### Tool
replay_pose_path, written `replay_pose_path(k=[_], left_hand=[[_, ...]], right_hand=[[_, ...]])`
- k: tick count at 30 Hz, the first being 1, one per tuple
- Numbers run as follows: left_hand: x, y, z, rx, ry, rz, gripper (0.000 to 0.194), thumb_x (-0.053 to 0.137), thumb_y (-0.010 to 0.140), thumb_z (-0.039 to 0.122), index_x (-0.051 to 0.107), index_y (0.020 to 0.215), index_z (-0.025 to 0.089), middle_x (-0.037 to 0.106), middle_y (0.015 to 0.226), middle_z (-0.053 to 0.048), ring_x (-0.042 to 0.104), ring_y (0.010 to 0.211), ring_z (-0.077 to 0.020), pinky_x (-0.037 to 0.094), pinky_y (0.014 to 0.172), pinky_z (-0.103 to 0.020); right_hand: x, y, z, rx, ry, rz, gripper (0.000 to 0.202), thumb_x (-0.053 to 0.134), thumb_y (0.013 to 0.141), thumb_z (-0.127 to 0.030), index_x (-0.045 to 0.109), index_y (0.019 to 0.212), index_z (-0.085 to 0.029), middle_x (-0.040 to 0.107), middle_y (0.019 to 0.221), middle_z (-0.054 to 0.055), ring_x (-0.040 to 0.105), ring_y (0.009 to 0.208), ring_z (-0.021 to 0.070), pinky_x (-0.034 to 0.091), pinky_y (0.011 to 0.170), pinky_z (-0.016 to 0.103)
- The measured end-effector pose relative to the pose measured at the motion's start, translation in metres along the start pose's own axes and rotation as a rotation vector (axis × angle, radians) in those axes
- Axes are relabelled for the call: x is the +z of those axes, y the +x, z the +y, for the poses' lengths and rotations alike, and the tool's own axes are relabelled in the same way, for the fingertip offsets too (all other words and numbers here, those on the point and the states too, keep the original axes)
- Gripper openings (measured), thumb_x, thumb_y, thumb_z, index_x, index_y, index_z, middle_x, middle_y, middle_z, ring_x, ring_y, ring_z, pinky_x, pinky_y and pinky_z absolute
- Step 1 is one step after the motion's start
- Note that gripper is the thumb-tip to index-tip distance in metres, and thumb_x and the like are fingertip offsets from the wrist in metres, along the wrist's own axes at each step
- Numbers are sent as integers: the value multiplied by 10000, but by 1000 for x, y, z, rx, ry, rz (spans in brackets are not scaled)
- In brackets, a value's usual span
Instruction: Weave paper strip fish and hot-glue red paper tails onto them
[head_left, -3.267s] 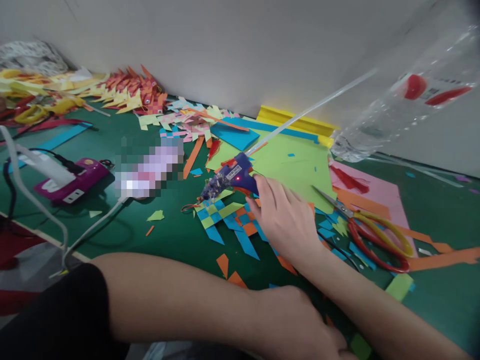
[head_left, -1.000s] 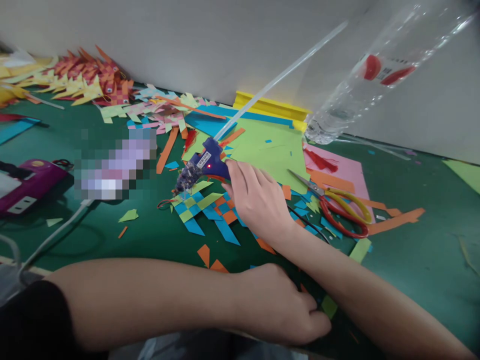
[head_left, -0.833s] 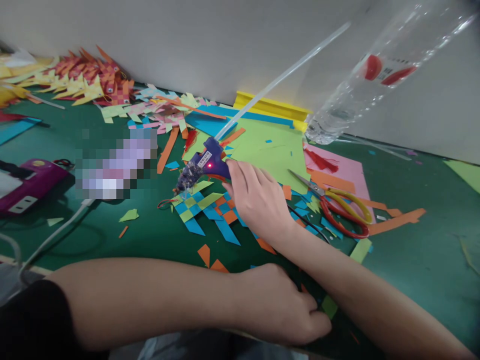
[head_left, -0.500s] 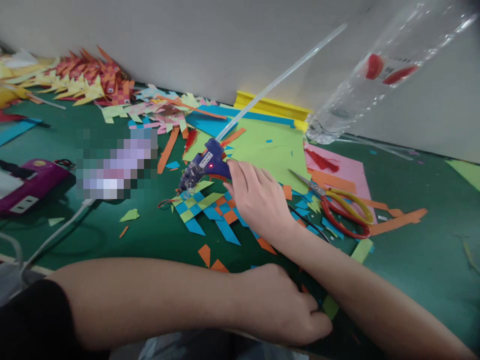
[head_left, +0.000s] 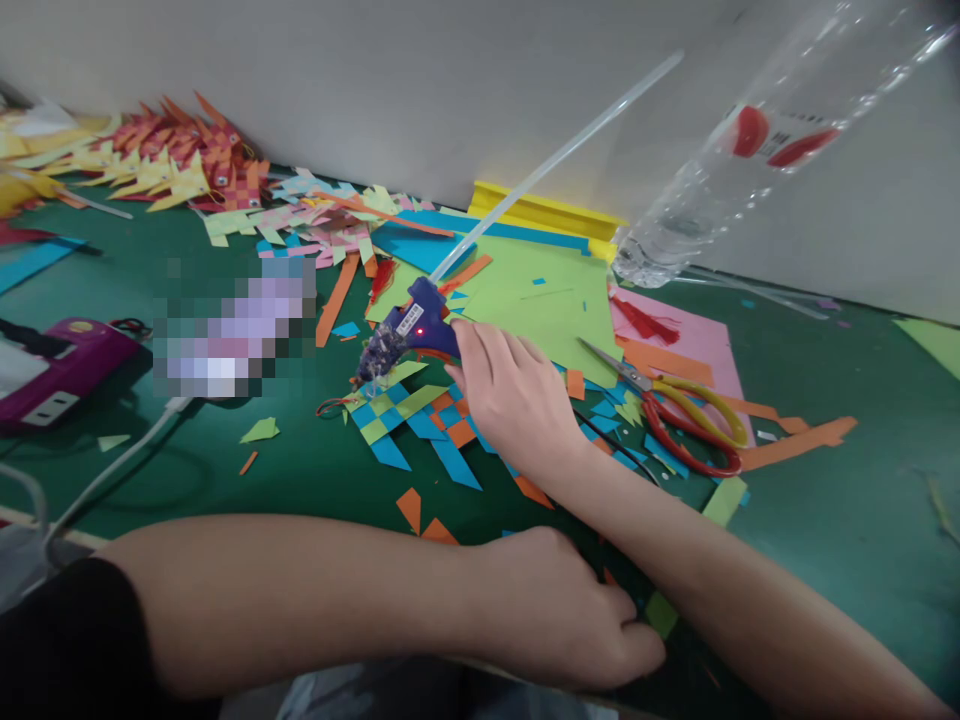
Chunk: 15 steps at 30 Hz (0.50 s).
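Observation:
My right hand [head_left: 517, 395] is wrapped round the handle of a dark blue hot glue gun [head_left: 427, 318] whose red light is lit. A long clear glue stick [head_left: 555, 160] sticks out of its back end. Its nozzle, clotted with dark residue, points down and left, close to a woven blue, green and orange paper piece [head_left: 382, 410] with a small cord loop. Whether the nozzle touches the paper, I cannot tell. My left hand [head_left: 570, 610] is closed near the front edge, below my right forearm; whatever is in its fingers is hidden.
Scissors [head_left: 694, 420] with yellow and red handles lie to the right among paper scraps. A clear plastic bottle [head_left: 772, 150] stands at the back right. Left are a purple power strip [head_left: 67, 375], a blurred-out device [head_left: 240, 335] with a white cable, and woven red paper fish [head_left: 217, 160].
The glue gun and the far end of its glue stick have shifted very slightly left. My left hand stays in place.

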<state>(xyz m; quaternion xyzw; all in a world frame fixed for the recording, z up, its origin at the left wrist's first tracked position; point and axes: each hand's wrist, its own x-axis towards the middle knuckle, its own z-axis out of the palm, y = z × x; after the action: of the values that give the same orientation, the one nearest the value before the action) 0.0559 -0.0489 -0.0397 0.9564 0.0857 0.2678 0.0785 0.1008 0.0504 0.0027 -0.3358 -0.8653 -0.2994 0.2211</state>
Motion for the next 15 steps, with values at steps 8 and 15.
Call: replay_pose_path(k=[8, 15], left_hand=[[-2, 1, 0, -2, -1, -49, 110, 537, 852, 149, 599, 762, 169, 551, 571, 31, 543, 476, -129, 310, 383, -307], [-3, 0, 0, 3, -2, -23, 126, 518, 854, 131, 623, 794, 164, 566, 576, 33, 549, 484, -130, 339, 388, -312]], right_hand=[[1, 0, -2, 3, 42, -34, 353, 394, 978, -196, 512, 1231, 21, 657, 1028, 166, 597, 854, 195, 434, 662, 320], [0, 2, -3, 1, 55, -72, 367, 373, 977, -182, 490, 1261, 19, 646, 1071, 176, 589, 885, 211, 452, 683, 338]])
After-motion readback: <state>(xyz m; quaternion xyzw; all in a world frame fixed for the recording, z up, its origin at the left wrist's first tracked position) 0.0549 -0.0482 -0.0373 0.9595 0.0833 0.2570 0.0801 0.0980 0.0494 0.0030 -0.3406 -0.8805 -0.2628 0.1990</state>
